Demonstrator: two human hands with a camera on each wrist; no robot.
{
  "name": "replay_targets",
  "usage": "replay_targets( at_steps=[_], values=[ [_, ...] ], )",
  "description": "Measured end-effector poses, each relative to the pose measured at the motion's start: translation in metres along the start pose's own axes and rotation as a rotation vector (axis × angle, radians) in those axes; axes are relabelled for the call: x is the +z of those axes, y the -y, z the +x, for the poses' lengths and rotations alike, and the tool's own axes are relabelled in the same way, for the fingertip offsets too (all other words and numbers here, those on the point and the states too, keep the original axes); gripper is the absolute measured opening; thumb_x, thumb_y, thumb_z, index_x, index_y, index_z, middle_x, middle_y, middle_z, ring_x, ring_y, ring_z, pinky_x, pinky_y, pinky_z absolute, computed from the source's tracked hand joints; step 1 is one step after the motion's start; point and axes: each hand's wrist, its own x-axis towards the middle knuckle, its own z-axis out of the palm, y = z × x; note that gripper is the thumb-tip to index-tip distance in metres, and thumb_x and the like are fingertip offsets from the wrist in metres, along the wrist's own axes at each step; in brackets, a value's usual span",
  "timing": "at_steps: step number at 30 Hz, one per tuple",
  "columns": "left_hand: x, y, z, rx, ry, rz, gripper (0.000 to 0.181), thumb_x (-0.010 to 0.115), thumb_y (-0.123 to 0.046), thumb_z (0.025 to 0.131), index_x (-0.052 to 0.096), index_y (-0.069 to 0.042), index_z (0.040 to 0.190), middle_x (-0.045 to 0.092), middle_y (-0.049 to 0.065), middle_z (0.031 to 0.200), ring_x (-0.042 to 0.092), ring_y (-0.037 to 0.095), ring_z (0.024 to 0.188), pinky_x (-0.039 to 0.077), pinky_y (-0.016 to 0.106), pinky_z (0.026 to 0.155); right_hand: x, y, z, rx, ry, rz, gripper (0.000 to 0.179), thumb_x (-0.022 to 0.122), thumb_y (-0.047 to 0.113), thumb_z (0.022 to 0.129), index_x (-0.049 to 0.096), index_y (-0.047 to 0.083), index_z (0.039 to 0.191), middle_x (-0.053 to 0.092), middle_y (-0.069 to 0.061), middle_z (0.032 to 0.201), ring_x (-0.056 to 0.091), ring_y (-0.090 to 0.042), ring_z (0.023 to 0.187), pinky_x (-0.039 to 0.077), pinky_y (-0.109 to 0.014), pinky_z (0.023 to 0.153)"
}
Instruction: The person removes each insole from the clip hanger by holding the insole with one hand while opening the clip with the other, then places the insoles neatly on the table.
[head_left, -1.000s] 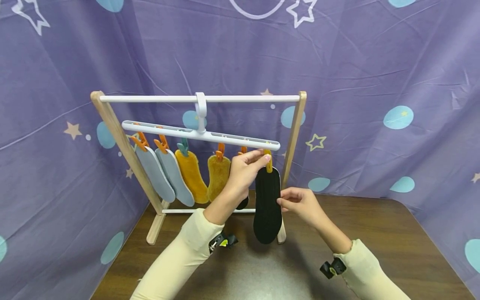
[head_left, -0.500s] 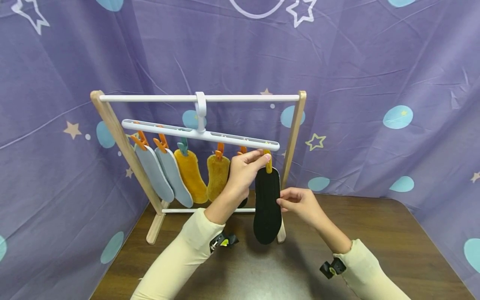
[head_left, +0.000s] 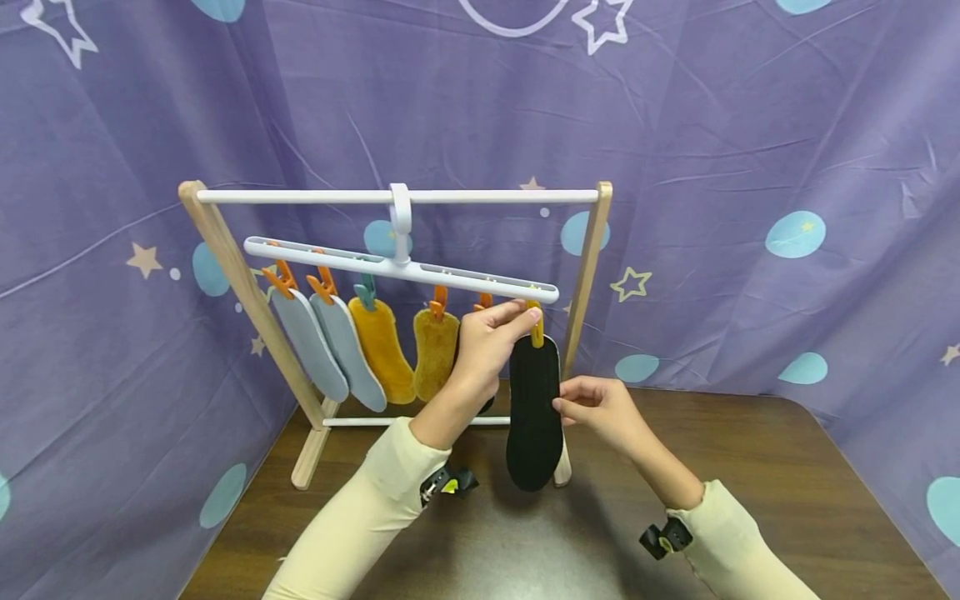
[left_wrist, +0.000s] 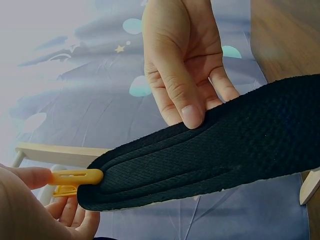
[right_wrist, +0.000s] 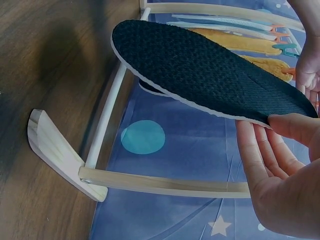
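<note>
A black insole (head_left: 535,412) hangs upright from a yellow clothespin (head_left: 537,327) at the right end of the white hanger (head_left: 480,283). My left hand (head_left: 483,343) pinches that clothespin between thumb and fingers; the left wrist view shows the yellow clip (left_wrist: 75,177) over the insole's narrow end. At the insole's right edge, my right hand (head_left: 603,410) pinches the rim, thumb on the black face and fingers behind, as the right wrist view shows. Behind my left forearm, another dark insole (head_left: 487,405) is mostly hidden, under an orange clip (head_left: 483,300).
Two light blue insoles (head_left: 309,346) and two yellow fuzzy insoles (head_left: 382,350) hang clipped along the hanger's left and middle. The hanger tilts down to the right, hooked on the white top bar (head_left: 300,197) of a wooden rack (head_left: 588,267). The rack stands on a brown table (head_left: 712,467) before a purple curtain.
Both hands keep their hold on the clothespin and the insole. The hanging insoles on the left shift very slightly; little else differs.
</note>
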Motion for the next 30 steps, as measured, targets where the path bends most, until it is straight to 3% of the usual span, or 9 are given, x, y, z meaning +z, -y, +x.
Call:
replay_targets(
  at_steps=[11, 22, 30],
  values=[
    [0.0008, 0.0010, 0.0006, -0.001, -0.011, -0.022, 0.031, 0.075, -0.009, 0.091, 0.072, 0.007, 0.118, 0.075, 0.019, 0.116, 0.069, 0.012, 0.098, 0.056, 0.036, 0.103, -0.0006, 0.0001, 0.0001, -0.002, 0.006, 0.006, 0.023, 0.072, 0.002, 0.092, 0.068, -0.015, 0.107, 0.074, -0.029, 0.098, 0.072, -0.011, 0.075, 0.064, -0.028, 0.072],
    [0.0036, 0.0019, 0.0004, 0.001, -0.047, -0.036, 0.030, 0.076, -0.008, 0.089, 0.074, 0.007, 0.115, 0.077, 0.019, 0.109, 0.069, 0.009, 0.091, 0.058, 0.029, 0.093, -0.0013, -0.0011, 0.0009, -0.007, 0.004, -0.005, 0.022, 0.072, 0.001, 0.092, 0.068, -0.015, 0.106, 0.073, -0.030, 0.098, 0.073, -0.010, 0.074, 0.064, -0.028, 0.070],
    [0.0044, 0.0028, 0.0004, 0.003, -0.052, -0.049, 0.029, 0.077, -0.009, 0.089, 0.074, 0.006, 0.113, 0.077, 0.018, 0.108, 0.070, 0.009, 0.090, 0.058, 0.031, 0.095, -0.0016, -0.0011, 0.0007, -0.017, 0.010, -0.001, 0.022, 0.071, 0.000, 0.092, 0.068, -0.015, 0.106, 0.073, -0.031, 0.099, 0.073, -0.011, 0.075, 0.064, -0.030, 0.071]
  ],
)
